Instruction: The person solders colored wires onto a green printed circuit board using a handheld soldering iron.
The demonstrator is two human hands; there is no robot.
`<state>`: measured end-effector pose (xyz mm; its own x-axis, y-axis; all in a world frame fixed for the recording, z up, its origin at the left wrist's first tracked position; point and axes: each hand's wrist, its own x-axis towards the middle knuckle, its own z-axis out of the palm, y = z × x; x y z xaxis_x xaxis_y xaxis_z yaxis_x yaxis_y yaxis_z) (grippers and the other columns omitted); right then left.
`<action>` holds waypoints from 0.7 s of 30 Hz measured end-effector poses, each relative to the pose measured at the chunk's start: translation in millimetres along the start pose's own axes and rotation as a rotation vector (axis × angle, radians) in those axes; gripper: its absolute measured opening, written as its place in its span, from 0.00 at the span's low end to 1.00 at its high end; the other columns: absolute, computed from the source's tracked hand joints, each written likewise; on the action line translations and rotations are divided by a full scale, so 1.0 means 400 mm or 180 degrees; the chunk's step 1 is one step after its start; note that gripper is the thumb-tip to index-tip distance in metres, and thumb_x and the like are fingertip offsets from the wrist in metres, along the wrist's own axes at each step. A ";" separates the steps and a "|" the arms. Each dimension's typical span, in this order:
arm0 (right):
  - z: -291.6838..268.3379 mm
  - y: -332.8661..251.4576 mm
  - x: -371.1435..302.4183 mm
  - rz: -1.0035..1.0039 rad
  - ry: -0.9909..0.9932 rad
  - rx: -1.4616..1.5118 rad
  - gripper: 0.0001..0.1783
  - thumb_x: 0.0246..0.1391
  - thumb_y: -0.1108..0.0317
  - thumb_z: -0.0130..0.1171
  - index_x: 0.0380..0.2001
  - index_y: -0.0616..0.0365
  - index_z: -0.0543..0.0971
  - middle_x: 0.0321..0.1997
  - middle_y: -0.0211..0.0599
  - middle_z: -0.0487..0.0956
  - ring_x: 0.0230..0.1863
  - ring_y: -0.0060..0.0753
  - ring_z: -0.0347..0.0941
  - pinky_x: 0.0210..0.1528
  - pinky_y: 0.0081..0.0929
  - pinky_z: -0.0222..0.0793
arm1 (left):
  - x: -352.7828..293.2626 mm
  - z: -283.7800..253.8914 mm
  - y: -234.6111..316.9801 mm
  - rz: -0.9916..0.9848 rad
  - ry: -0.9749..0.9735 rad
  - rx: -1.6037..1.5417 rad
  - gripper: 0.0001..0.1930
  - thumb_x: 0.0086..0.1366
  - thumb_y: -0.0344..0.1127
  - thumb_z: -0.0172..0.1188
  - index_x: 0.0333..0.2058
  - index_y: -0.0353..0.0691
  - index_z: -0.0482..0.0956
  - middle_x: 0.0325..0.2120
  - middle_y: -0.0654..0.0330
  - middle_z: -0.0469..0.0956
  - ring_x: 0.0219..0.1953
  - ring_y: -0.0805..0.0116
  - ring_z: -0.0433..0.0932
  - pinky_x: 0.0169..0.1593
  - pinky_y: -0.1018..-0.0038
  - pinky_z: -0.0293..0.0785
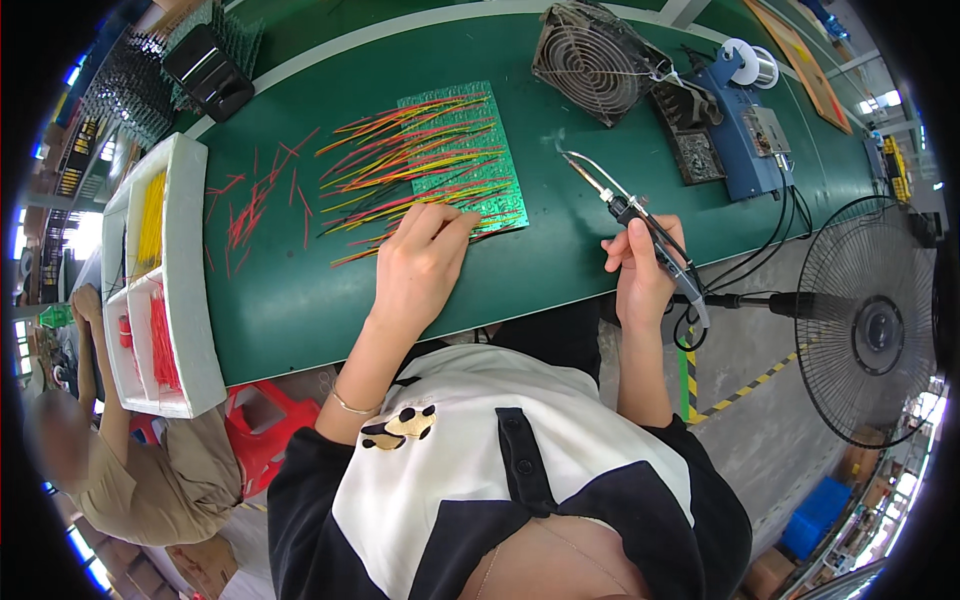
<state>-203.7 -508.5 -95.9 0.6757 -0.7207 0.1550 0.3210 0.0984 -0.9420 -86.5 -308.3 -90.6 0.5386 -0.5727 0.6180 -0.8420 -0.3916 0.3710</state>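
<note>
My right hand (647,270) grips a soldering iron (640,225) with a thin curved feed tube along its shaft. Its tip points up and left over the green table, apart from the circuit board, with a faint wisp of smoke by it. My left hand (420,262) rests at the near edge of a green circuit board panel (505,170), its fingers pinched together. Whatever they hold is hidden behind them. Rows of red, yellow and black wires (370,185) stick out leftward from the panel, and the nearest row passes under my left hand.
Loose red wires (245,215) lie left of the panel. A white foam box (195,300) holds yellow and red wires. Behind stand a square fan (592,60) and a blue soldering unit (740,130) with a solder spool (750,65). A round fan (878,322) stands right; another person sits left.
</note>
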 end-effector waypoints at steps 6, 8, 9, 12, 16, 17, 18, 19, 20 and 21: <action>-0.008 -0.006 -0.015 0.0116 -0.0267 0.0007 0.09 0.54 0.71 0.57 0.28 0.61 0.66 0.17 0.39 0.73 0.13 0.23 0.67 0.28 0.25 0.73 | -0.004 -0.003 0.003 -0.0230 -0.0039 -0.0112 0.10 0.47 0.21 0.62 0.31 0.39 0.81 0.26 0.62 0.74 0.29 0.65 0.74 0.31 0.71 0.72; -0.011 -0.009 -0.023 0.0167 -0.0328 -0.0010 0.10 0.54 0.71 0.57 0.28 0.61 0.66 0.16 0.38 0.73 0.12 0.22 0.66 0.27 0.25 0.73 | -0.005 -0.002 0.004 -0.0232 -0.0043 -0.0108 0.10 0.47 0.21 0.62 0.31 0.39 0.81 0.26 0.62 0.74 0.29 0.65 0.74 0.31 0.71 0.72; -0.015 -0.010 -0.026 0.0188 -0.0389 -0.0017 0.09 0.54 0.71 0.57 0.27 0.61 0.66 0.16 0.38 0.73 0.12 0.22 0.66 0.27 0.24 0.73 | -0.004 -0.001 0.004 -0.0224 -0.0045 -0.0103 0.10 0.47 0.21 0.62 0.31 0.39 0.81 0.26 0.62 0.74 0.29 0.65 0.74 0.31 0.71 0.72; -0.016 -0.013 -0.029 0.0249 -0.0464 -0.0039 0.10 0.53 0.72 0.57 0.26 0.61 0.66 0.15 0.37 0.72 0.12 0.20 0.65 0.25 0.23 0.72 | -0.003 -0.001 0.003 -0.0225 -0.0019 -0.0123 0.10 0.48 0.21 0.62 0.31 0.39 0.81 0.26 0.62 0.74 0.29 0.65 0.74 0.31 0.71 0.72; -0.013 -0.014 -0.032 0.0281 -0.0522 -0.0139 0.10 0.52 0.72 0.58 0.25 0.61 0.66 0.14 0.35 0.72 0.11 0.18 0.63 0.23 0.20 0.71 | -0.002 -0.003 0.003 -0.0276 -0.0037 -0.0105 0.10 0.48 0.21 0.62 0.31 0.39 0.81 0.26 0.62 0.74 0.29 0.65 0.74 0.30 0.72 0.72; -0.015 -0.013 -0.033 0.0286 -0.0524 -0.0144 0.10 0.52 0.72 0.58 0.25 0.61 0.66 0.14 0.35 0.72 0.11 0.18 0.63 0.23 0.20 0.71 | -0.002 -0.003 0.005 -0.0272 -0.0036 -0.0110 0.10 0.48 0.21 0.62 0.31 0.39 0.81 0.26 0.62 0.74 0.29 0.65 0.74 0.30 0.72 0.72; -0.017 -0.012 -0.033 0.0282 -0.0526 -0.0162 0.10 0.52 0.72 0.58 0.25 0.61 0.66 0.13 0.35 0.71 0.11 0.17 0.63 0.23 0.20 0.71 | -0.002 -0.002 0.005 -0.0269 -0.0034 -0.0115 0.10 0.48 0.21 0.62 0.31 0.39 0.81 0.26 0.62 0.74 0.29 0.65 0.74 0.30 0.72 0.72; -0.019 -0.012 -0.034 0.0278 -0.0528 -0.0180 0.10 0.52 0.72 0.58 0.24 0.61 0.67 0.13 0.35 0.71 0.11 0.17 0.63 0.22 0.19 0.71 | -0.001 -0.002 0.006 -0.0276 -0.0034 -0.0116 0.10 0.48 0.21 0.62 0.31 0.39 0.81 0.26 0.62 0.74 0.29 0.65 0.74 0.30 0.72 0.72; -0.019 -0.012 -0.033 0.0283 -0.0531 -0.0183 0.10 0.52 0.72 0.58 0.24 0.61 0.67 0.13 0.35 0.71 0.11 0.17 0.63 0.22 0.19 0.71 | 0.000 -0.002 0.006 -0.0266 -0.0019 -0.0112 0.09 0.48 0.21 0.62 0.31 0.39 0.81 0.26 0.62 0.74 0.29 0.65 0.74 0.30 0.72 0.72; -0.019 -0.012 -0.033 0.0296 -0.0529 -0.0148 0.10 0.52 0.72 0.58 0.24 0.61 0.67 0.13 0.35 0.71 0.11 0.17 0.63 0.22 0.19 0.70 | 0.000 -0.002 0.006 -0.0256 -0.0004 -0.0109 0.09 0.48 0.21 0.62 0.31 0.39 0.81 0.26 0.62 0.74 0.29 0.65 0.74 0.30 0.72 0.72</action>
<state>-219.1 -504.6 -95.4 0.8026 -0.5863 0.1101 0.2237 0.1246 -0.9667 -88.5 -308.8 -89.2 0.6045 -0.5413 0.5845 -0.7966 -0.4115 0.4428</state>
